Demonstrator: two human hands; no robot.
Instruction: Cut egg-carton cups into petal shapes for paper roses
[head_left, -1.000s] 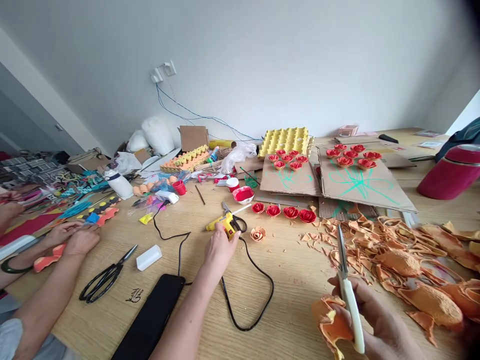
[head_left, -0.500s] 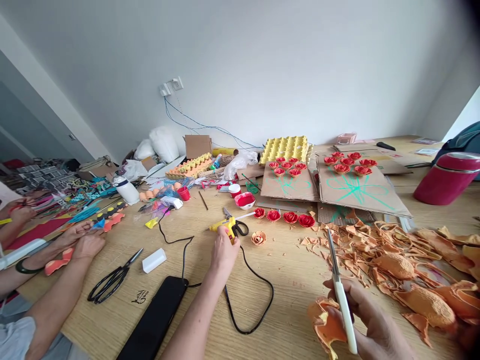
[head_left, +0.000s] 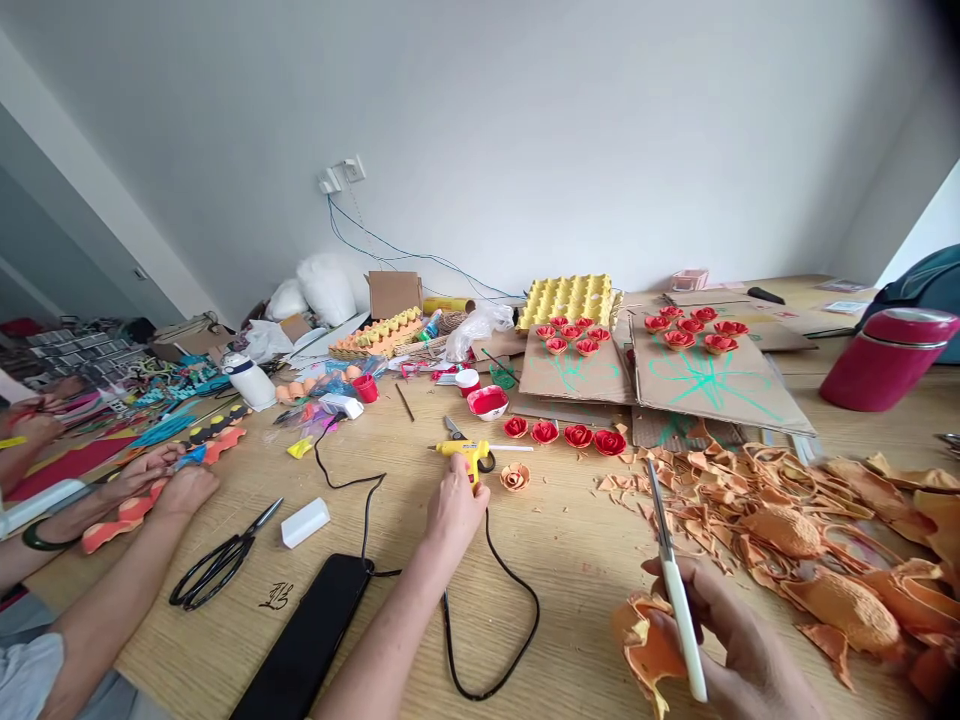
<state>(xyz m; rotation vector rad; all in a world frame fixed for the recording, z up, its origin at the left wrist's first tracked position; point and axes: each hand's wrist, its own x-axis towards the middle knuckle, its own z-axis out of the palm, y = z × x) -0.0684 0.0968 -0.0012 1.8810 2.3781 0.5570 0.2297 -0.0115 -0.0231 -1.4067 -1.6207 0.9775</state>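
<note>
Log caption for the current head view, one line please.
Left hand on a yellow glue gun; right hand holding white-handled scissors and an orange carton piece.

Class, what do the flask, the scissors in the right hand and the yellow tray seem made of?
Flask: probably painted metal; glossy red with highlights.
Scissors: metal blades, grey and shiny; smooth cream handles, likely plastic.
Yellow tray: probably moulded paper pulp; matt, bumpy cups.

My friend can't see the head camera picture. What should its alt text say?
The left hand grips a yellow glue gun; the right hand holds scissors and an orange piece. Red flowers and orange scraps lie on the table.
</note>
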